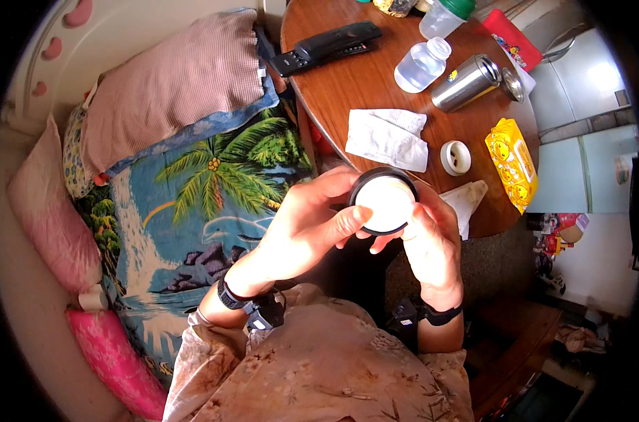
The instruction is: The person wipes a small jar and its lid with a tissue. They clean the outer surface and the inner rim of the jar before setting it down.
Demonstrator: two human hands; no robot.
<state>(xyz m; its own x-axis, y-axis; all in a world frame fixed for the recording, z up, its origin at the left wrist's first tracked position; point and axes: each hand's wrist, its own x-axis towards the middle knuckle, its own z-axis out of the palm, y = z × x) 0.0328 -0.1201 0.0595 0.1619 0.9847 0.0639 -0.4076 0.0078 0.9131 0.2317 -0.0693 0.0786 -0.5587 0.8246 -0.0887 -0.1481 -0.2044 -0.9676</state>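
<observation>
Just off the near edge of the round wooden table (319,91), I hold up a round, black-rimmed lid-like piece (384,204) with a bright white inner disc. My left hand (309,225) grips its left side, thumb lying over the rim. On the other side, my right hand (432,232) has its thumb against the rim and fingers curled behind. Those fingers are partly hidden. Beyond the hands lie a folded white cloth or tissue (388,137), a small white round cap (455,158) and a crumpled tissue (467,200).
A steel tumbler (467,83) lies tipped beside a round metal lid (513,84). Nearby are a clear bottle (423,65), a green-lidded container (446,17), a yellow wipes pack (513,165) and remote controls (326,49). A bed with a palm-patterned sheet (193,204) is at left.
</observation>
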